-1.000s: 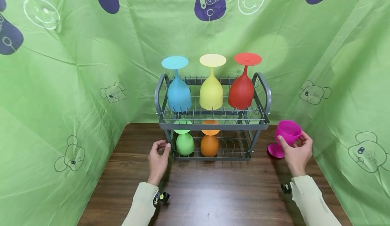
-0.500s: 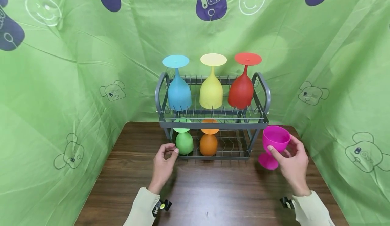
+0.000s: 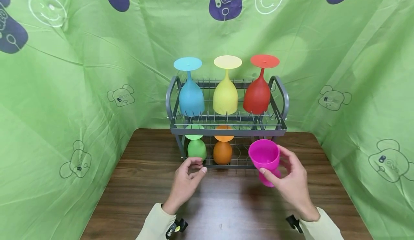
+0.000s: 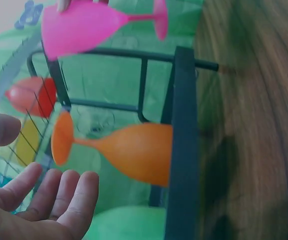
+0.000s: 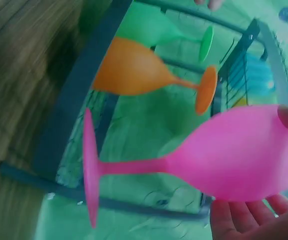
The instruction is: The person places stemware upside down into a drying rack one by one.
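Observation:
A magenta wine glass (image 3: 263, 154) is gripped around its bowl by my right hand (image 3: 292, 184), mouth up and a little tilted, above the table before the rack's lower right part. In the right wrist view the thumb and fingers lie on opposite sides of the magenta bowl (image 5: 238, 152), with stem and foot free. My left hand (image 3: 185, 185), fingers loosely bent and holding nothing, hovers in front of an upside-down green wine glass (image 3: 196, 149) on the lower tier. Beside that one stands an inverted orange wine glass (image 3: 222, 153), also seen in the left wrist view.
The grey two-tier dish rack (image 3: 228, 132) stands at the back of the wooden table (image 3: 220, 211). Its upper tier bears inverted blue (image 3: 191, 98), yellow (image 3: 225, 98) and red (image 3: 257, 97) wine glasses. Green printed cloth (image 3: 155, 46) encloses the back and sides.
My right hand has lifted the magenta wine glass and carried it leftward and nearer, to the front of the rack. The left hand has shifted right, from the rack's left side to its front.

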A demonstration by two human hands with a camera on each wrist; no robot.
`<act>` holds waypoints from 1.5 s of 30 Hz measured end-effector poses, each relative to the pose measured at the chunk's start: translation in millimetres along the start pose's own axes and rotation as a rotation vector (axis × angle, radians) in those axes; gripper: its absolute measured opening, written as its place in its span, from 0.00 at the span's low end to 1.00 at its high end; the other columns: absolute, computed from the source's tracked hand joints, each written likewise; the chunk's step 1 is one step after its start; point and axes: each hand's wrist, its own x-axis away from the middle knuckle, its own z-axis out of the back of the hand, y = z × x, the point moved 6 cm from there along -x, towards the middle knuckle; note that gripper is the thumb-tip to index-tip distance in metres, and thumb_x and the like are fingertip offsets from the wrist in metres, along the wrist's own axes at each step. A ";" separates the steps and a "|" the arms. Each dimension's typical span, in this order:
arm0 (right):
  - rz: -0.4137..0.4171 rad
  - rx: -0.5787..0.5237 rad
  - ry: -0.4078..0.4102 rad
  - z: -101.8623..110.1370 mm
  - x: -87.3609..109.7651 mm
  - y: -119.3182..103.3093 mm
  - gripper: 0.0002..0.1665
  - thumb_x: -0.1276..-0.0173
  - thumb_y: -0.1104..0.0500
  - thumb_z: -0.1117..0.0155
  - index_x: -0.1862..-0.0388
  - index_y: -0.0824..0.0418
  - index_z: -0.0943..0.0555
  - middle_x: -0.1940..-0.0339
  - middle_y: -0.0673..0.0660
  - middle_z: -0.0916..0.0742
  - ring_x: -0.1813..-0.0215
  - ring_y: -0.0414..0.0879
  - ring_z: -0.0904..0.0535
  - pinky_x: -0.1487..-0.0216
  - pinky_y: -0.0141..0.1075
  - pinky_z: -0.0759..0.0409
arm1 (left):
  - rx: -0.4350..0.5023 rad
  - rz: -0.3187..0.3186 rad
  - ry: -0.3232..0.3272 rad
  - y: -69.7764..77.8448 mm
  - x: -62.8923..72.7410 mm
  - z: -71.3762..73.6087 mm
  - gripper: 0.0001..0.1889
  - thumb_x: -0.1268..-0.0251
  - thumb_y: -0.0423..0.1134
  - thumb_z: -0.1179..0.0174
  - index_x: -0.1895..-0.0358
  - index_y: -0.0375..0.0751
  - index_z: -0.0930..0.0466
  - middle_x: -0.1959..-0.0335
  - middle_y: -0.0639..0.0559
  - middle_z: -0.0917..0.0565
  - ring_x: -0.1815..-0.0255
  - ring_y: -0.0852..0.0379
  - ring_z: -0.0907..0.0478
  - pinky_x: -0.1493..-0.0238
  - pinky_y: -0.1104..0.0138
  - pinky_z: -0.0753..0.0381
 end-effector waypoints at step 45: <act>0.583 0.366 -0.441 -89.0 35.1 -57.2 0.48 0.50 0.50 0.10 0.30 0.55 0.20 0.32 0.54 0.18 0.33 0.49 0.19 0.40 0.44 0.12 | -0.060 -0.049 -0.196 24.9 19.3 -41.4 0.37 0.46 0.47 0.18 0.32 0.45 0.23 0.40 0.58 0.21 0.38 0.51 0.20 0.48 0.65 0.11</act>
